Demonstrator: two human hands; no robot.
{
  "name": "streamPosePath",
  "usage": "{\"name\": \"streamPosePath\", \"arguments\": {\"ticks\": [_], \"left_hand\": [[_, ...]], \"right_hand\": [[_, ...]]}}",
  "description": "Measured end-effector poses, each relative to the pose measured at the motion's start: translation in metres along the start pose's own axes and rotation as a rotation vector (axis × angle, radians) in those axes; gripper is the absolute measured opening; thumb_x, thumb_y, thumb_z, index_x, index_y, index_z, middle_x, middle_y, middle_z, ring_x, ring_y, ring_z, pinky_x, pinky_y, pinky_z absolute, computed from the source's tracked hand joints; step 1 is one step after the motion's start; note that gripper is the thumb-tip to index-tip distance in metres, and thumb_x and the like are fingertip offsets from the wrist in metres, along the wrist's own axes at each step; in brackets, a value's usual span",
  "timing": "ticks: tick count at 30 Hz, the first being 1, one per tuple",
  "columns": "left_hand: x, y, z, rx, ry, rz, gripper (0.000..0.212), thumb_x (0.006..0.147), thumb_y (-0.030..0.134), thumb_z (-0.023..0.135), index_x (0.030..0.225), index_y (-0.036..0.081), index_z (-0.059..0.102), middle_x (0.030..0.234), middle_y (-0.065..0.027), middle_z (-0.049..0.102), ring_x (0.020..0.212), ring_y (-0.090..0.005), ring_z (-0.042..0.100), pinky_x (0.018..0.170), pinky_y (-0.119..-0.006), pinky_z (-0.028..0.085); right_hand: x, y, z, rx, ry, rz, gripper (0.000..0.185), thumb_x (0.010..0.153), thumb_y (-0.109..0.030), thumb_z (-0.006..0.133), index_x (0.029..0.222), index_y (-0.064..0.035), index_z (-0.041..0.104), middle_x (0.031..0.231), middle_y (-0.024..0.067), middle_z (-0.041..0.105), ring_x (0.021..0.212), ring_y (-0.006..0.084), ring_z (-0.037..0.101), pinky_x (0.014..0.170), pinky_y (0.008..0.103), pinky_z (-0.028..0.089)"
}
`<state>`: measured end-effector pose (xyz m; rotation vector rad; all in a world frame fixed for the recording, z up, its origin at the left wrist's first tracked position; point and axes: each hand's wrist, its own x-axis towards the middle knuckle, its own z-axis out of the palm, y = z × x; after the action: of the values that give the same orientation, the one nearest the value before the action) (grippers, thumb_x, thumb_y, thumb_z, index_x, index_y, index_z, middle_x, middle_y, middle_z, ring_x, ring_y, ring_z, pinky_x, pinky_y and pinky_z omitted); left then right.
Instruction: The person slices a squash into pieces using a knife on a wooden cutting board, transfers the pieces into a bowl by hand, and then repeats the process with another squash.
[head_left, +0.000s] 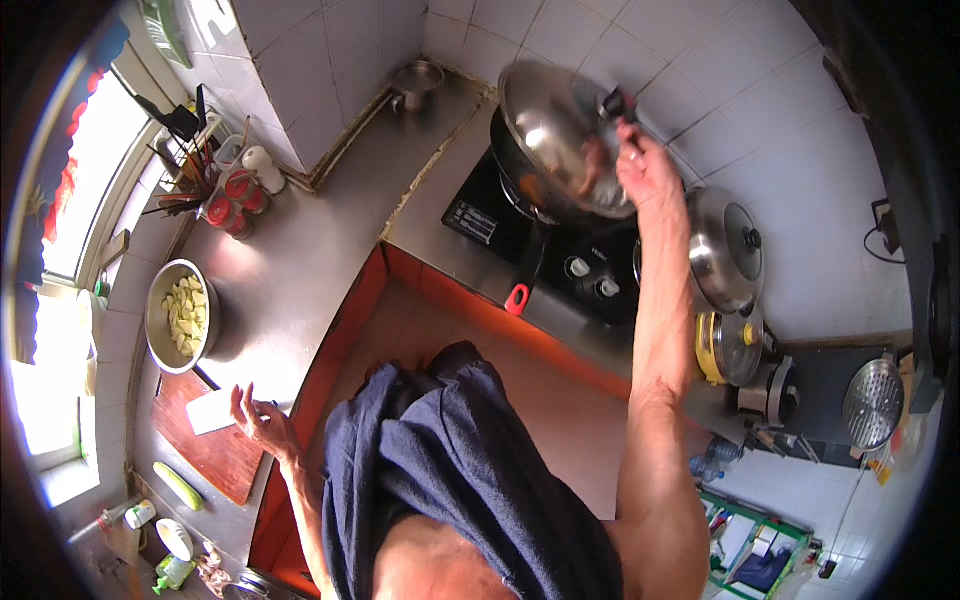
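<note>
My right hand (649, 166) grips the dark knob of a shiny metal wok lid (551, 127). The lid is tilted up over a black wok (504, 154) on the gas stove (592, 262); the wok's contents are mostly hidden. The wok's handle (531, 262), with a red end, points towards me. My left hand (262, 426) hovers by the cleaver (214, 412) on a wooden cutting board (206, 450), its fingers bent and apart, holding nothing. Beyond the board stands a metal bowl (213, 319) of cut pale green vegetable pieces (185, 313).
A lidded steel pot (724, 259) stands right of the wok, with a yellow cooker (709, 349) nearer. A green cucumber-like vegetable (178, 486) lies left of the board. Red-lidded jars (225, 216) and a small metal pot (417, 84) stand along the back.
</note>
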<state>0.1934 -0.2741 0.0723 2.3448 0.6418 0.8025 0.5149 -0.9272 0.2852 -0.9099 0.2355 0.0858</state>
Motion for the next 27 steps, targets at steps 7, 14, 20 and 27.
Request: {"name": "streamPosePath", "arguments": {"ticks": [7, 14, 20, 27], "left_hand": [[0.033, 0.017, 0.029, 0.064, -0.026, 0.176, 0.035, 0.098, -0.005, 0.054, 0.126, 0.009, 0.069, 0.142, -0.018, 0.059, 0.131, -0.0372, 0.059, 0.106, -0.049, 0.051], [0.034, 0.017, 0.043, 0.021, -0.142, 0.121, 0.034, 0.099, -0.003, 0.053, 0.124, 0.012, 0.069, 0.146, -0.0151, 0.056, 0.116, -0.0354, 0.068, 0.092, -0.047, 0.057], [0.026, 0.011, 0.049, 0.008, -0.191, 0.083, 0.032, 0.1, -0.002, 0.052, 0.124, 0.011, 0.069, 0.146, -0.0145, 0.055, 0.111, -0.0337, 0.069, 0.089, -0.046, 0.058], [0.023, 0.01, 0.05, -0.054, -0.26, 0.045, 0.034, 0.099, -0.005, 0.052, 0.125, 0.009, 0.068, 0.145, -0.0158, 0.054, 0.108, -0.0315, 0.071, 0.086, -0.043, 0.058]], "right_hand": [[-0.051, -0.123, 0.068, 0.006, -0.229, -0.256, 0.033, 0.115, -0.016, 0.043, 0.136, 0.006, 0.054, 0.102, 0.0046, 0.066, 0.048, 0.0062, 0.035, 0.044, 0.022, 0.03], [-0.069, -0.143, 0.072, -0.022, -0.234, -0.295, 0.028, 0.115, -0.017, 0.045, 0.13, 0.0042, 0.055, 0.101, 0.0053, 0.065, 0.049, 0.0065, 0.035, 0.042, 0.0219, 0.028], [-0.055, -0.109, 0.053, 0.025, -0.076, -0.228, 0.025, 0.114, -0.016, 0.047, 0.125, 0.0044, 0.056, 0.101, 0.006, 0.066, 0.049, 0.0057, 0.034, 0.041, 0.0208, 0.027], [-0.045, -0.118, 0.05, 0.128, -0.048, -0.193, 0.024, 0.113, -0.011, 0.044, 0.124, 0.0073, 0.055, 0.098, 0.0082, 0.066, 0.047, 0.0077, 0.036, 0.04, 0.0225, 0.028]]}}
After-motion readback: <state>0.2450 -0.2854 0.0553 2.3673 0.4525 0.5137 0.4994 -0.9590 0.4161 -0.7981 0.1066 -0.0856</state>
